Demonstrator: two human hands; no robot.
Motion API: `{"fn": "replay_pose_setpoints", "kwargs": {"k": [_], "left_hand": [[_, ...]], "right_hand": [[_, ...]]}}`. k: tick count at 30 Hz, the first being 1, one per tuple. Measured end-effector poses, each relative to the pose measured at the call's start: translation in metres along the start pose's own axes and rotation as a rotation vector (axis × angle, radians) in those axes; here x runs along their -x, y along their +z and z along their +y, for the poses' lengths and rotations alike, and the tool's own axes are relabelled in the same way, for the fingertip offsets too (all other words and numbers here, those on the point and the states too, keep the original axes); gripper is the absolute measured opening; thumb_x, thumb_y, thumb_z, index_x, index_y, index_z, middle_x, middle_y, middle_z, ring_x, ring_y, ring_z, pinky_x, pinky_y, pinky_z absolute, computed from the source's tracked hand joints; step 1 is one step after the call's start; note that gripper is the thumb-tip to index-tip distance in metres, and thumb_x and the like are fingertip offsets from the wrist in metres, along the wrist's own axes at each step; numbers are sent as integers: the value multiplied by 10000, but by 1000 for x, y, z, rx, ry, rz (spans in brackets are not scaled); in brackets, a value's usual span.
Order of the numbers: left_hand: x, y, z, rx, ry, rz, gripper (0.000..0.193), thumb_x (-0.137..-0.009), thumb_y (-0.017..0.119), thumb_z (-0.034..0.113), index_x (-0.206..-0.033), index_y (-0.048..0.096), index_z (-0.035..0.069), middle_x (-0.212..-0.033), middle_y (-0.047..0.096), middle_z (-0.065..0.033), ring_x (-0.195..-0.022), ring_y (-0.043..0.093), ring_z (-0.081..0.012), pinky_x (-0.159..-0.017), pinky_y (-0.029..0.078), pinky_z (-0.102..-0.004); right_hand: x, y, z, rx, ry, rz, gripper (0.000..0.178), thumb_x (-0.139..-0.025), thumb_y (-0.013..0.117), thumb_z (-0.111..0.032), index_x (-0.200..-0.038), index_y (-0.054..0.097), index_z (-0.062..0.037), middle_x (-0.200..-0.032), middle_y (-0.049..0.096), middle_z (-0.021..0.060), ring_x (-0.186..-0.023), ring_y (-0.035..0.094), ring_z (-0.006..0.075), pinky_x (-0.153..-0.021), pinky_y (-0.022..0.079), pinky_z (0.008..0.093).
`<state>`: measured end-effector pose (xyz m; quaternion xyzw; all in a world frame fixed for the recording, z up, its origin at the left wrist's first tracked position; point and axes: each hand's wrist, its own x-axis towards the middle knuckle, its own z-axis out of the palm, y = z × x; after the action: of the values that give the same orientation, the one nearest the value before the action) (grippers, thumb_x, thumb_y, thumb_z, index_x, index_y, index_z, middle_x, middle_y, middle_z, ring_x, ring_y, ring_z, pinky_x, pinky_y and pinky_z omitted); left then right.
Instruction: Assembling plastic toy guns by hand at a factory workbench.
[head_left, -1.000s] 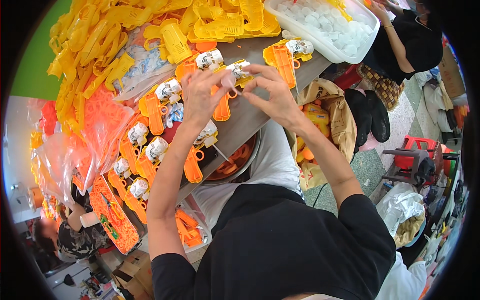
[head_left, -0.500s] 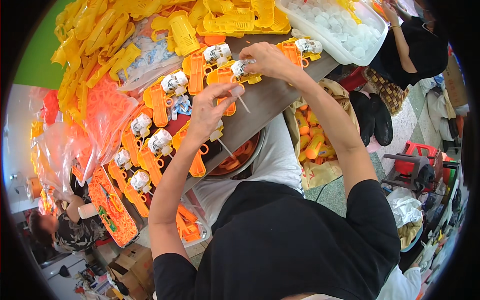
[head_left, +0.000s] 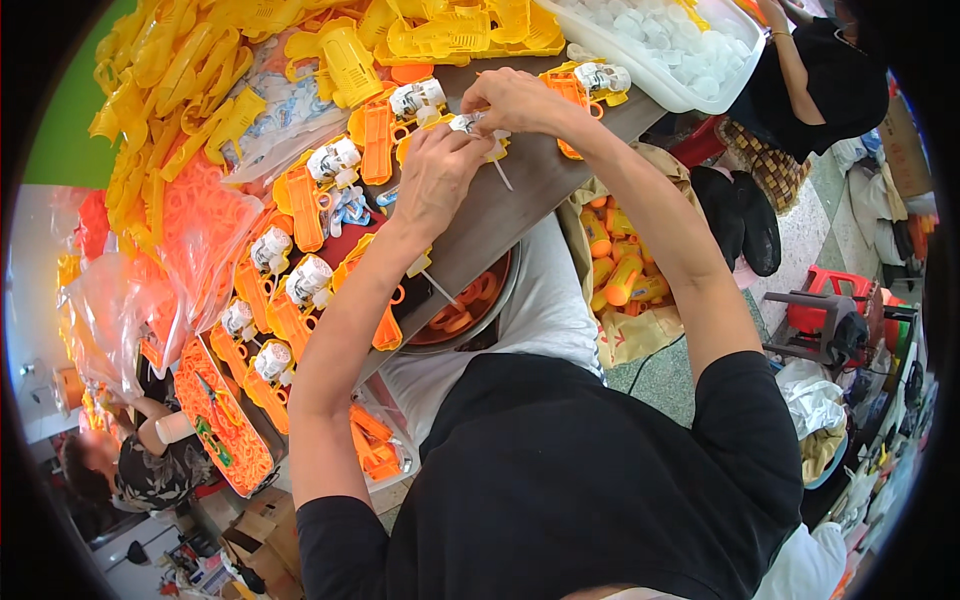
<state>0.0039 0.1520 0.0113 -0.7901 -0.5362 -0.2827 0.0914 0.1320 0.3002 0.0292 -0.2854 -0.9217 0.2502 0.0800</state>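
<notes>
My left hand [head_left: 440, 172] is closed, fingertips pinched on a small translucent piece with a thin white rod [head_left: 503, 174] sticking out toward me. It meets my right hand [head_left: 512, 102] over a half-built yellow-and-orange toy gun lying on the table. The right fingers are closed on that gun's white printed barrel part [head_left: 464, 123]. My hands cover most of this gun. Beside it on the left lies another toy gun half with an orange handle [head_left: 378, 140] and a white barrel part [head_left: 416, 97]. To the right sits a similar toy gun [head_left: 588, 92].
Several more toy gun halves [head_left: 296, 205] line the table edge. Yellow shells [head_left: 190, 70] heap at the far left, beside bagged orange parts [head_left: 195, 205]. A white tub [head_left: 690, 95] holds translucent caps. A sack of orange-yellow parts [head_left: 640, 345] stands below. Other people work nearby.
My left hand has moved up and right with the translucent piece and rod, to the gun's barrel beside my right hand. The view has shifted slightly.
</notes>
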Motion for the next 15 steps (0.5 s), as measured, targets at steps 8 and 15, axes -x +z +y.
{"fn": "replay_pose_setpoints", "kwargs": {"k": [8, 15], "left_hand": [[-9, -2, 3, -123, 103, -102, 225, -775, 692, 82, -991, 742, 124, -937, 702, 0, -902, 617, -177, -822, 442, -335], [-15, -7, 5, -266, 167, -231, 238, -780, 684, 65, -1005, 743, 115, -972, 701, -13, -899, 612, -182, -836, 446, -335]], "right_hand": [[3, 2, -1, 20, 8, 25, 383, -635, 810, -177, -1006, 741, -108, -969, 732, 63, -954, 695, 271, -838, 521, 400], [4, 4, -6, 20, 0, 57, 334, -661, 764, -130, -993, 747, -106, -950, 735, 91, -946, 700, 287, -829, 521, 408]]}}
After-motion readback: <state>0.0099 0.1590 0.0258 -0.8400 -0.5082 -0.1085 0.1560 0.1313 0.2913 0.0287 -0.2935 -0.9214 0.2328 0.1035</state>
